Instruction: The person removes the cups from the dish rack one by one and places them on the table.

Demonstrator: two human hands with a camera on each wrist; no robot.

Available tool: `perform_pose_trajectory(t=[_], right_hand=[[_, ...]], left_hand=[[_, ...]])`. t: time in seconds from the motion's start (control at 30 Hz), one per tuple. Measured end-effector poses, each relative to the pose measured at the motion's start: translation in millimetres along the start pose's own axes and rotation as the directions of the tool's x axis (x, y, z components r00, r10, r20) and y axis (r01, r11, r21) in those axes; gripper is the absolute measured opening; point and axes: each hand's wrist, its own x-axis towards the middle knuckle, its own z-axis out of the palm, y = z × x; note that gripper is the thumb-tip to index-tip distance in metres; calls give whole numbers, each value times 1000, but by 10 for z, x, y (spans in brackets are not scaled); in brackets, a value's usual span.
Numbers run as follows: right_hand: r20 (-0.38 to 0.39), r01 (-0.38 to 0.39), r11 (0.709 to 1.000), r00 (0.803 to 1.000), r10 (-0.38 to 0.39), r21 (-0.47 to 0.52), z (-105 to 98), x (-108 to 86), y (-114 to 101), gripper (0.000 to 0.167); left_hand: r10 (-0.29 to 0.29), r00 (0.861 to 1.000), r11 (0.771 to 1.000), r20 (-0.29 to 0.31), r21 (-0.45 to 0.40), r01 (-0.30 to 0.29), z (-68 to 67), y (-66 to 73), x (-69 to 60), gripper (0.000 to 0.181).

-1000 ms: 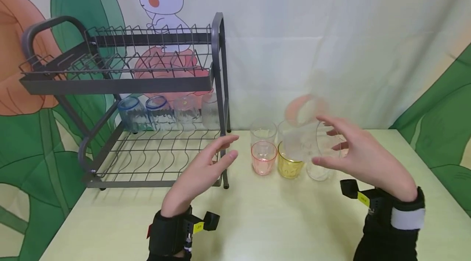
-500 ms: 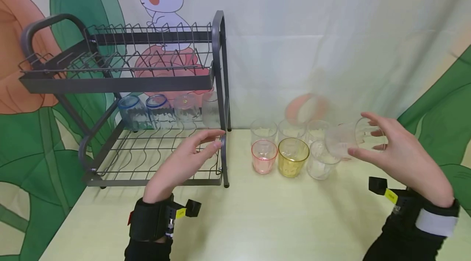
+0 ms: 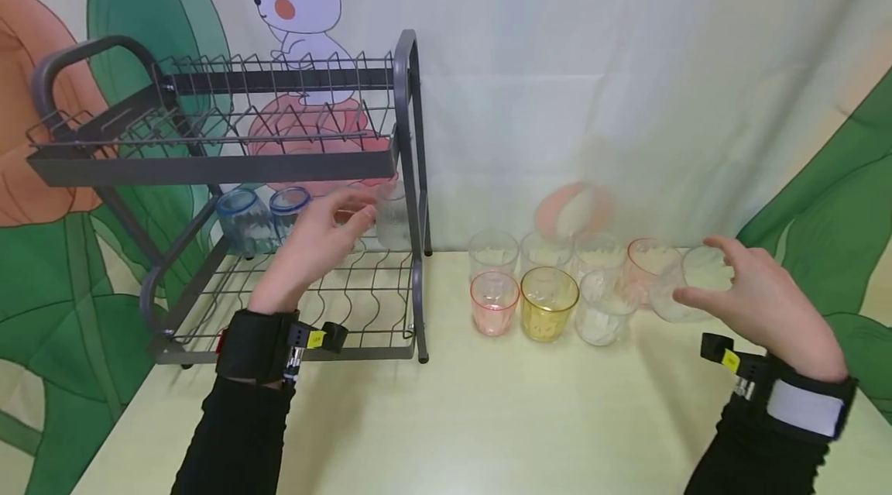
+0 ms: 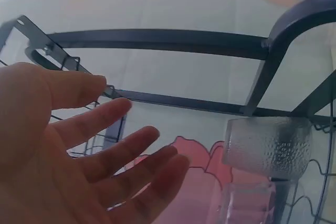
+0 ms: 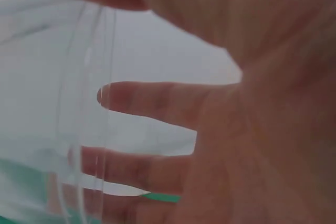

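Note:
My right hand (image 3: 777, 313) holds a tilted clear glass (image 3: 670, 295) near its rim, thumb on one side and fingers on the other; the right wrist view shows that glass (image 5: 37, 87) close up. My left hand (image 3: 307, 247) reaches into the rack's lower level, fingers spread and holding nothing. Beside it are two blue-rimmed glasses (image 3: 244, 224) and a textured clear glass (image 3: 393, 224), all upside down. In the left wrist view the textured glass (image 4: 270, 148) lies right of the fingertips, with another glass (image 4: 247, 205) below it. My left hand mostly hides that one in the head view.
A dark two-level dish rack (image 3: 216, 168) stands on the left of the pale table (image 3: 516, 417). Right of it, two rows of glasses stand upright, among them a pink one (image 3: 495, 313), a yellow one (image 3: 549, 309) and a pink-rimmed one (image 3: 648, 262). A printed curtain hangs behind.
My right hand carried the clear glass rightward, then lowered it at the right end of the rows. My left hand moved left and up, from beside the rack into its lower level.

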Motion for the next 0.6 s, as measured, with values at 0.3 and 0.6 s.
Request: perform_pose_trajectory(t=[0.3,0.6], right_hand=[[55,28,1000,998,-28,-8,181,250,236,94],[170,-32,999,985,35,-23,360,423,299,91]], left_hand=[[-65,993,996,98,-51,70,-175,-19,276,43],[-11,994,999,108,42,7,-161,-357,650,46]])
